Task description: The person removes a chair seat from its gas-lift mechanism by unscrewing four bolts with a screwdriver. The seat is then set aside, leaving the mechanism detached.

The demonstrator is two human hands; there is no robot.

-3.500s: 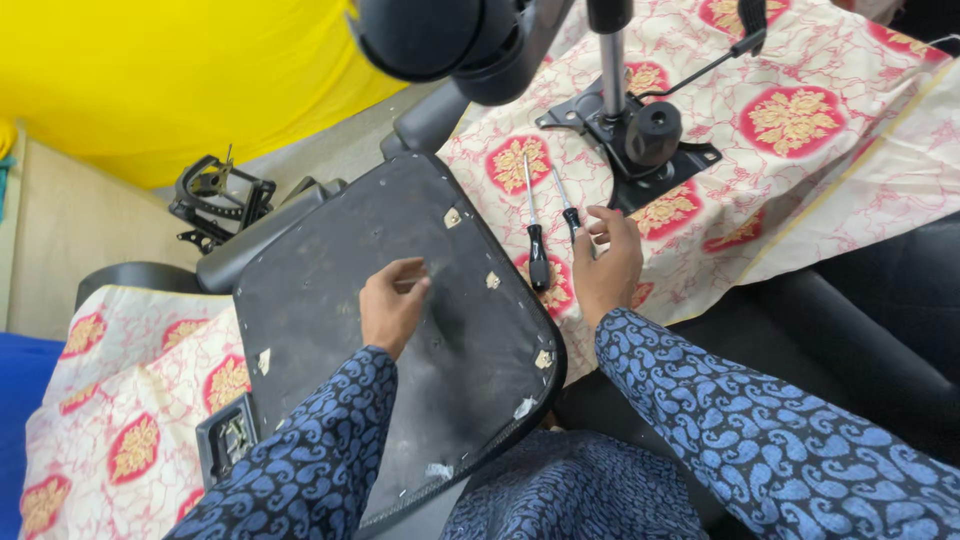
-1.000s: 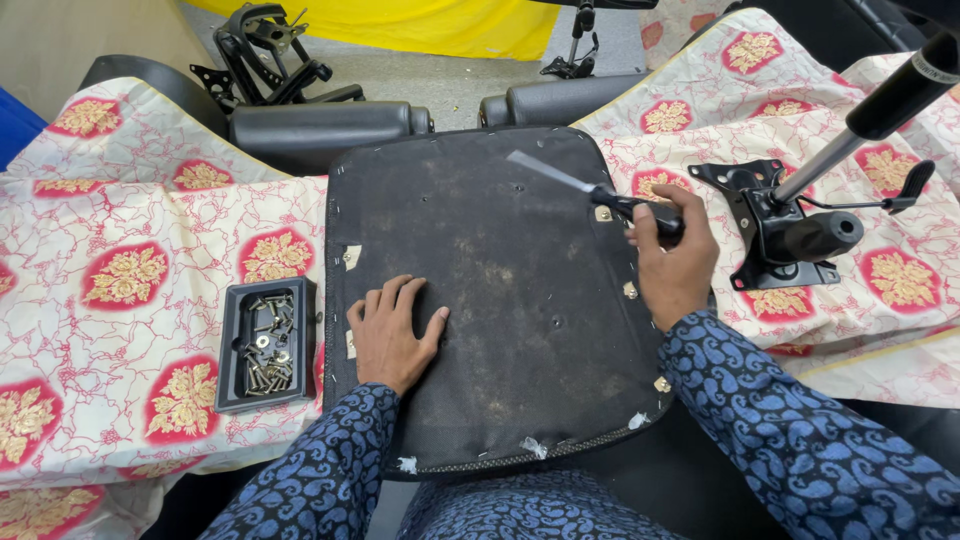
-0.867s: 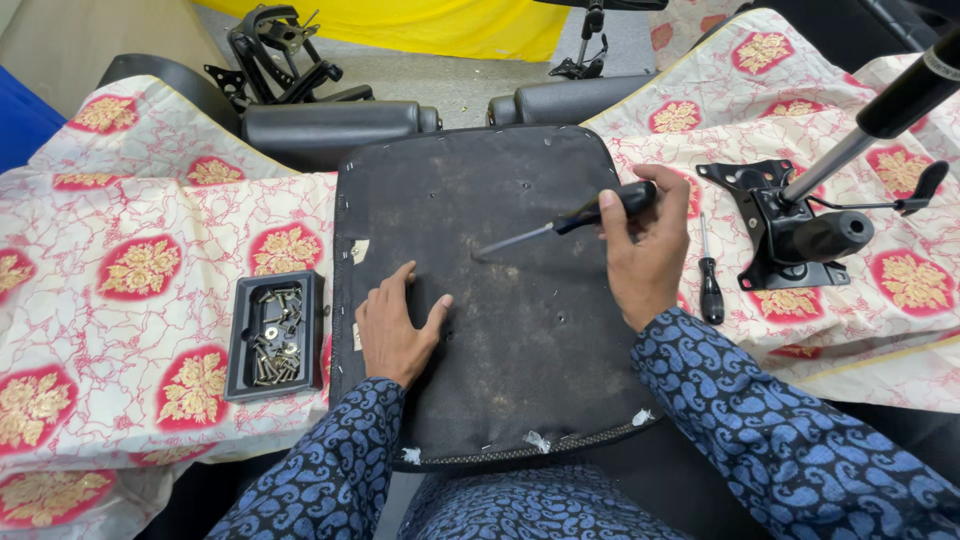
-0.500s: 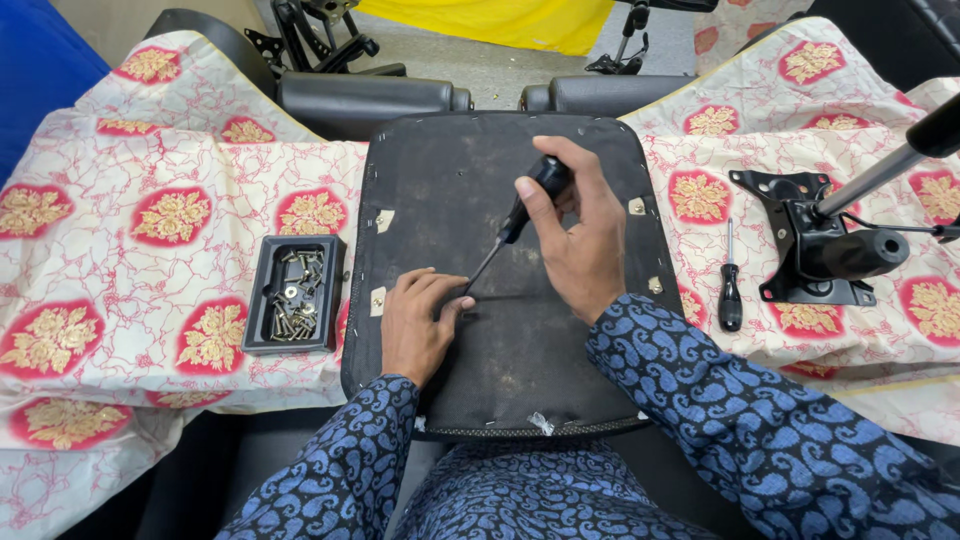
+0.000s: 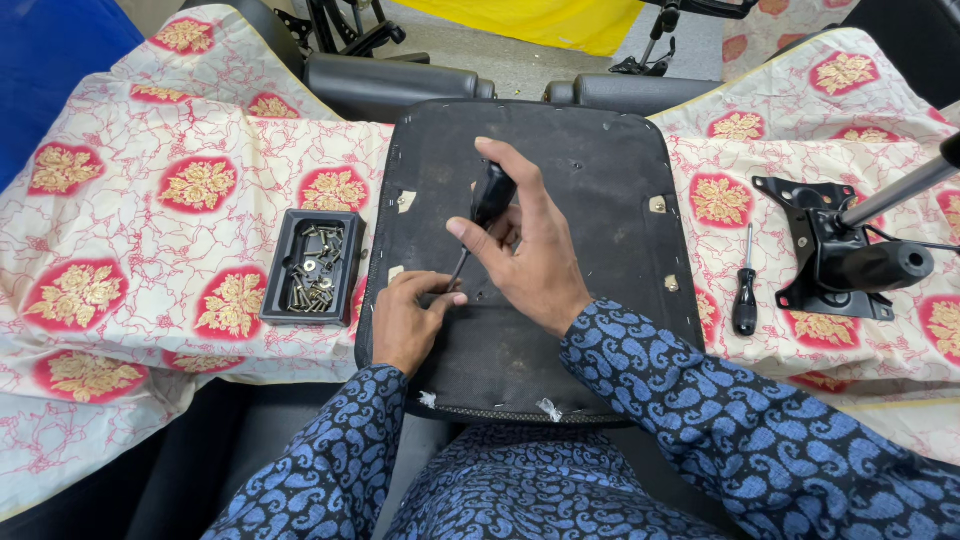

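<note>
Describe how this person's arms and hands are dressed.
Both arms wear long, loose sleeves of dark navy cloth printed all over with a lighter blue paisley pattern; the left sleeve and right sleeve reach to the wrists. The same cloth covers the lap. The left hand and right hand are bare: no gloves, and no rings or watch show.
</note>
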